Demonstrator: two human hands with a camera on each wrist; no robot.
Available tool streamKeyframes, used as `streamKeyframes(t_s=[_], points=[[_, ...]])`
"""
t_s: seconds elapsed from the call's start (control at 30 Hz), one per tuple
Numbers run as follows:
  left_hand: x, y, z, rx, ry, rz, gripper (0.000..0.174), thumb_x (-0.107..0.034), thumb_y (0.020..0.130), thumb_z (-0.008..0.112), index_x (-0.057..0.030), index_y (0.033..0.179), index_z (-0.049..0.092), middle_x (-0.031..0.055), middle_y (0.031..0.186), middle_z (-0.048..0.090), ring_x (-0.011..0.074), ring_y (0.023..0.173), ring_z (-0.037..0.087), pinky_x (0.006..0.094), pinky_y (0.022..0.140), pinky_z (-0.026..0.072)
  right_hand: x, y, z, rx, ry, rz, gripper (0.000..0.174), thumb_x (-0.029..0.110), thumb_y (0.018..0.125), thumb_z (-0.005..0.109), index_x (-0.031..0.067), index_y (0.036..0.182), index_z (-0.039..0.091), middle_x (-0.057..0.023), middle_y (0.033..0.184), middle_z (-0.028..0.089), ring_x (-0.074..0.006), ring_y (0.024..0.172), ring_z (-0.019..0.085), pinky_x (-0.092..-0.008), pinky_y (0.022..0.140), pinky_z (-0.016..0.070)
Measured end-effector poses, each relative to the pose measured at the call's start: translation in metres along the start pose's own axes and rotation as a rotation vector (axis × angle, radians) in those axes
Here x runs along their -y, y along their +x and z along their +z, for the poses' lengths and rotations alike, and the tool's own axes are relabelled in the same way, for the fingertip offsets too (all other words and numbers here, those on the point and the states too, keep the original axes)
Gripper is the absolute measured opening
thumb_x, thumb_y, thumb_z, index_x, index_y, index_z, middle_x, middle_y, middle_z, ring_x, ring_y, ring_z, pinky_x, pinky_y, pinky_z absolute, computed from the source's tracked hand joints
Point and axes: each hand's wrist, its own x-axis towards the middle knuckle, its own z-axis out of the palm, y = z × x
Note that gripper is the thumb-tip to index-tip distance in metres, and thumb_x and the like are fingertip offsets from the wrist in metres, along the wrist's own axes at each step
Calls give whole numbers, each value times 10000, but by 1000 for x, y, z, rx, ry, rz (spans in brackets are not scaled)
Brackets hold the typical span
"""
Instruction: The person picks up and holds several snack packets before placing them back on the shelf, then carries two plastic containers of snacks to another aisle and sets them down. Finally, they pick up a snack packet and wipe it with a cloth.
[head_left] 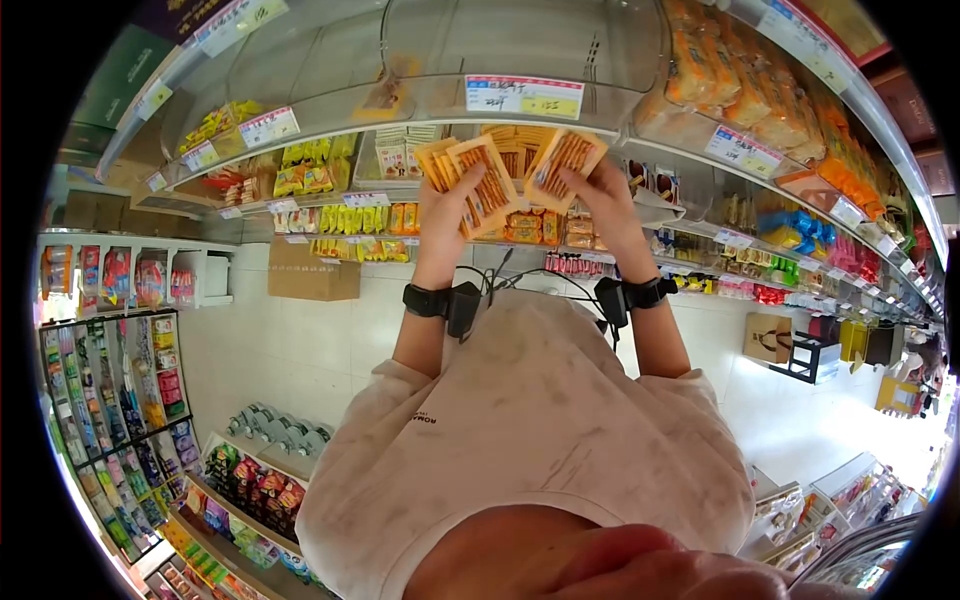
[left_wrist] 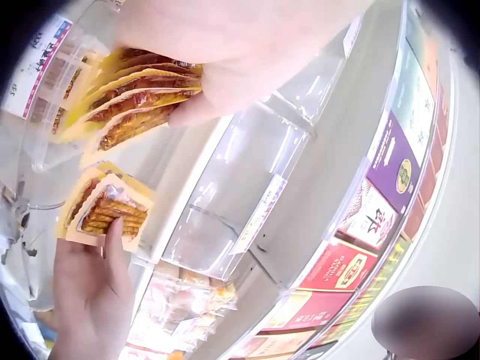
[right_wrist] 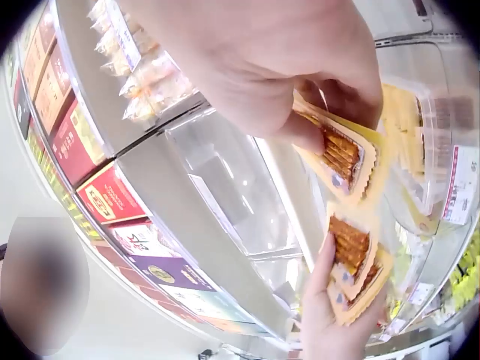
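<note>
Several flat packets of brown snack sticks [head_left: 484, 190] with yellow edges are fanned in the left hand [head_left: 445, 215], its thumb across the front one. The right hand [head_left: 608, 208] pinches a smaller group of like packets [head_left: 567, 165] by their side. Both groups are held up close together in front of the shelf, with a bin of similar packets [head_left: 518, 140] behind them. In the left wrist view the left hand [left_wrist: 247, 45] grips a layered stack [left_wrist: 142, 101]. The right wrist view shows the right hand [right_wrist: 277, 75] with thumb on its packet [right_wrist: 341, 154].
A clear shelf bin [head_left: 500, 50] with a price label [head_left: 524, 96] lies above the hands. Orange bagged snacks [head_left: 730, 90] stand at the right, yellow packs [head_left: 310, 170] at the left. A cardboard box [head_left: 313, 272] sits on the floor below the shelves.
</note>
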Motion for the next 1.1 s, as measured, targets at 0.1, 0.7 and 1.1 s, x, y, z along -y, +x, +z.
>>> streamKeyframes(t_s=[0.1,0.7,1.1], points=[[-2,5,-20,-42,-58,23,339,-54,875,728,-20,1182,588,70,1072,681,162,935,683,302,763,564,-14,17,2,-99,-163,-183,354,51,920,657,-40,1232,518,-116,1093,690,-195,1049,664,-320,881,540],[-22,8,-57,-2,-70,26,318,-72,859,753,-14,1133,602,63,1044,686,137,909,676,279,756,550,-21,78,22,221,-1158,-232,543,89,863,692,53,1354,462,-256,1255,578,-454,1132,559,-489,936,483],[-19,14,-58,-17,-70,37,284,-87,852,760,-15,1090,622,54,996,692,125,838,670,268,712,538,-39,86,7,550,-1487,-185,342,79,888,655,44,1226,621,-199,1109,651,-381,1028,618,-454,878,509]])
